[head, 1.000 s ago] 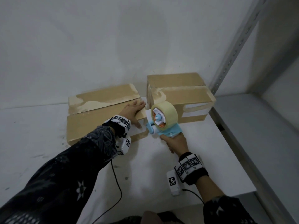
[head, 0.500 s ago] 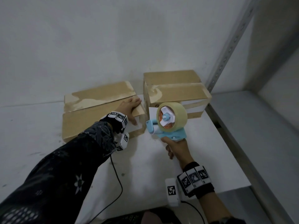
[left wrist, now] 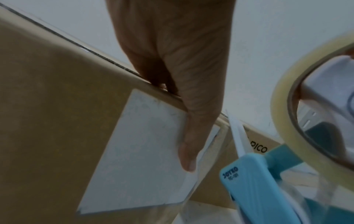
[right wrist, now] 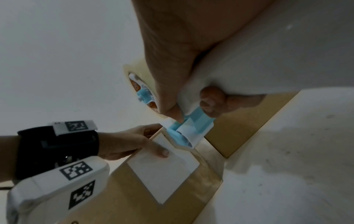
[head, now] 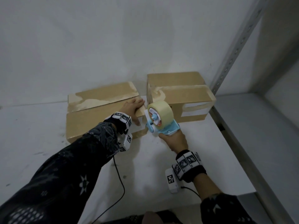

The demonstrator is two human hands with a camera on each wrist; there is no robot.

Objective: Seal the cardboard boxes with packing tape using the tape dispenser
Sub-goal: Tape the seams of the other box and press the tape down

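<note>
Two brown cardboard boxes stand against the wall, the left box point(head: 97, 117) point(left wrist: 57, 121) and the right box point(head: 186, 97), both with tape strips on them. My left hand point(head: 133, 107) lies flat on the left box's top right corner, and its thumb point(left wrist: 188, 151) presses the white label point(left wrist: 143, 151) point(right wrist: 162, 171) on the front face. My right hand point(head: 173, 139) point(right wrist: 172, 60) grips the handle of the blue tape dispenser point(head: 161, 125) point(left wrist: 249, 174) point(right wrist: 189, 130). Its nose sits at the left box's right front corner. The tape roll point(head: 161, 112) faces left.
The boxes rest on a white table point(head: 161, 167) whose front edge point(head: 226, 196) ends near my right wrist. A perforated metal upright point(head: 233, 50) and a grey shelf point(head: 258, 126) stand to the right. Wrist-camera cables point(head: 119, 183) trail over the table.
The dispenser drew back to the right from the left box half a second ago and now is back against its right front corner. My left hand has stayed on the box.
</note>
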